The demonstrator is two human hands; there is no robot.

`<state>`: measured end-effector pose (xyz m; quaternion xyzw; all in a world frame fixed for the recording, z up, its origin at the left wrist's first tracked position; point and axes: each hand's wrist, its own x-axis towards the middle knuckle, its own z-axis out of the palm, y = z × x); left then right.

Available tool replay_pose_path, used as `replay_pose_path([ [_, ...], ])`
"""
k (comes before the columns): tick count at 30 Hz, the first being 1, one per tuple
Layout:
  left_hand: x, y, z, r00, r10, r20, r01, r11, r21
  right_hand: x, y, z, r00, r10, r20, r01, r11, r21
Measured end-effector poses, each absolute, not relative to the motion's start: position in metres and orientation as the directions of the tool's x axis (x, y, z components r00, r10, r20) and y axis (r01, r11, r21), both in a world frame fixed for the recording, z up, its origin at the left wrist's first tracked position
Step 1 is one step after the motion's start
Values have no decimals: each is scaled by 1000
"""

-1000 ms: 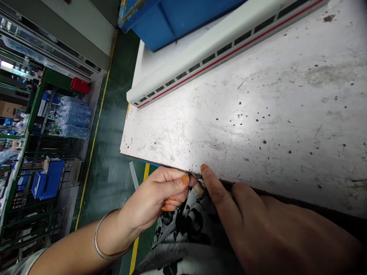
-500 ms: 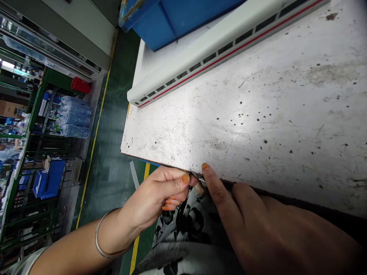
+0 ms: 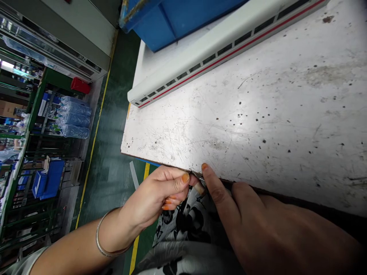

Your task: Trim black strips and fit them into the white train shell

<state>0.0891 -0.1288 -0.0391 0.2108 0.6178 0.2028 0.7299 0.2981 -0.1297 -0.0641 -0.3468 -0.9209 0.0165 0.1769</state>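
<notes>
My left hand (image 3: pixel 169 191) is closed in a pinch at the near edge of the scratched white tabletop (image 3: pixel 212 133). Thumb and index finger press together, and whatever they hold is too small and hidden to name. A small dark sliver shows at the edge beside these fingers. My right hand (image 3: pixel 258 221) lies over the edge just to the right. Its index finger is stretched out, the tip resting on the tabletop rim, while the other fingers are partly hidden below. A white model train shell (image 3: pixel 183 72) with dark windows and a red stripe lies across the table beyond both hands.
A blue plastic bin (image 3: pixel 177 25) stands on the table behind the train shell. Left of the table runs a green floor (image 3: pixel 107 141) with yellow lines. Farther off are shelving, plastic-wrapped bottles (image 3: pixel 74 118), blue crates (image 3: pixel 50 178) and a red bucket (image 3: pixel 80 85).
Both hands stay almost exactly in place at the table edge. The view shifts very slightly; nothing is visibly taken up or let go.
</notes>
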Motion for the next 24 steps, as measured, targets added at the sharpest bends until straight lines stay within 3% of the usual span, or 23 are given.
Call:
replay_pose_path([
  [10, 87, -125, -33, 218, 482, -849, -199, 873, 445, 293, -134, -68, -617, 725, 306, 687, 686, -240],
  [24, 91, -131, -35, 127, 540, -832, -98, 841, 531, 302, -131, -68, -680, 674, 289, 627, 739, -246],
])
